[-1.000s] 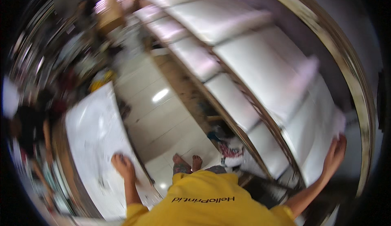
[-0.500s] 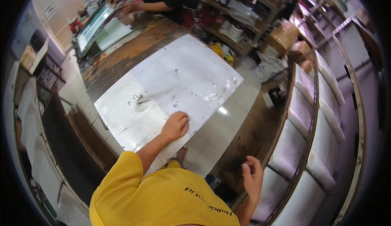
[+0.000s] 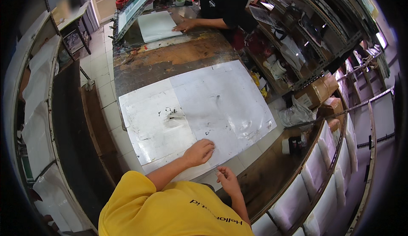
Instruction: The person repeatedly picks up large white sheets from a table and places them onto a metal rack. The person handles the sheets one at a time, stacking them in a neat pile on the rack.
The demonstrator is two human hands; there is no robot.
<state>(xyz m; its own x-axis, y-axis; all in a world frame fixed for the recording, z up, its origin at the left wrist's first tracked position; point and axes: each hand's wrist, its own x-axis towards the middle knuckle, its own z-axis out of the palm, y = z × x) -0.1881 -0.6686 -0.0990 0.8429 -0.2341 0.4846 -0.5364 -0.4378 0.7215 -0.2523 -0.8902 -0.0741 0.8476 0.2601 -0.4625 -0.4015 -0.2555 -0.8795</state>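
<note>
On the near end of one stained, brownish worktable [image 3: 170, 59] lies a single broad white sheet [image 3: 225, 104], marked with dark smudges and scuffs; a straight line splits its surface into two areas, brighter on the left and greyer on the right, though I cannot tell whether that means two overlapping pieces. It spreads in front of both hands of the person in the yellow shirt [image 3: 170, 202]. The left hand [image 3: 199, 152] is on the sheet near its close edge, fingers loosely bent; whether they grip anything I cannot tell. The right hand [image 3: 228, 180] is just beside that same edge, a little nearer the person's body, its thumb and fingers drawn close together, and I cannot make out whether something small is pinched there. Farther up the table, well apart from these two hands, one co-worker in a black shirt [image 3: 225, 2] has a hand [image 3: 185, 24] at the corner of one smaller pale sheet [image 3: 155, 27], next to one tilted frame [image 3: 138, 6] with a glassy face. Behind that frame I count one red bowl [image 3: 121, 2]. To the right is one metal shelf unit [image 3: 329, 66], crowded with goods; below it are at least two cardboard boxes [image 3: 321, 90] and one crumpled clear bag [image 3: 297, 115]. Closer on that side, white panels [image 3: 291, 202] stand in two rows, too cut off to count fully.
</note>
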